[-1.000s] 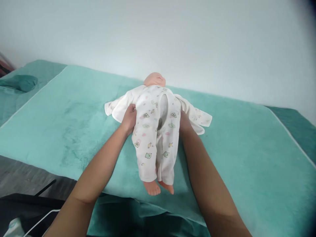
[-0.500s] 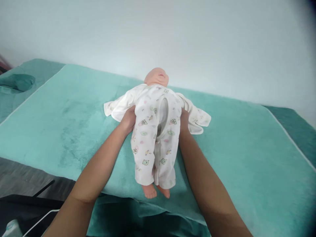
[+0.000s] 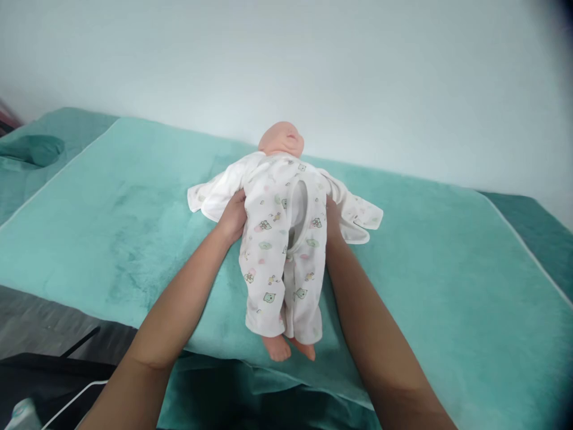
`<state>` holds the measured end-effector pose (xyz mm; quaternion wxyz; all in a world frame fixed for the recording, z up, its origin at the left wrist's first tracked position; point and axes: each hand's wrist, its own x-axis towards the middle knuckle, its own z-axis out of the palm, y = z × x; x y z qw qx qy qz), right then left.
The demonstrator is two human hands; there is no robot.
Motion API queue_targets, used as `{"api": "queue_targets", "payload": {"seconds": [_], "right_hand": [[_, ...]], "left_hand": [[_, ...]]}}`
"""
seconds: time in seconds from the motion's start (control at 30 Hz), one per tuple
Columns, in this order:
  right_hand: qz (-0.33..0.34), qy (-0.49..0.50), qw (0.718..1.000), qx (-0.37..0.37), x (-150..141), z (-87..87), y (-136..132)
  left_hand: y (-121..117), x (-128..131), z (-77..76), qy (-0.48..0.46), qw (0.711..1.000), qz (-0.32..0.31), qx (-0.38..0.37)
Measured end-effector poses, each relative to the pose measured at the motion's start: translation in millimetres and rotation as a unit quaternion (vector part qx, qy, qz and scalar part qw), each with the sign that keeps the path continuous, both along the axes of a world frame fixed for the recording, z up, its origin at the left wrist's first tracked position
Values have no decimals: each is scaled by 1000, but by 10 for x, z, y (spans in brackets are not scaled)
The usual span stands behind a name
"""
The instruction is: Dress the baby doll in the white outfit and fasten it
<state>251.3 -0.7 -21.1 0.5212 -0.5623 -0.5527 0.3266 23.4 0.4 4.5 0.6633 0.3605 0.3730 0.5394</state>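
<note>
Support the doll [image 3: 264, 257] evenly, your left hand [image 3: 231, 217] and right hand [image 3: 333, 220] level against its sides; most fingers are hidden, so I cannot tell how far they close. It lies on its back, feet [image 3: 278, 348] toward you, on the green cover [image 3: 412, 275], mottled at left, which reaches back to a pale wall [image 3: 286, 60].

L hand [image 3: 233, 217] curled, R hand [image 3: 332, 220] partly hidden, both arms [image 3: 181, 304] extd fwd.
</note>
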Motion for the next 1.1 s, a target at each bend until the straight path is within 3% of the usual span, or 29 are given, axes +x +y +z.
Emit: {"api": "queue_targets", "payload": {"seconds": [0.3, 0.6, 0.83, 1.1], "right_hand": [[-54, -41, 997, 28, -75, 62, -6], [-43, -66, 996, 32, -53, 126, -35], [-66, -6, 997, 28, -73, 116, -47], [-44, -3, 998, 36, -85, 126, -129]], "left_hand": [[-32, -10, 39, -12, 1000, 7, 0], [34, -60, -27, 2, 1000, -11, -22], [78, -121, -15, -65, 993, -71, -64], [101, -177, -63, -79, 994, -56, -48]]}}
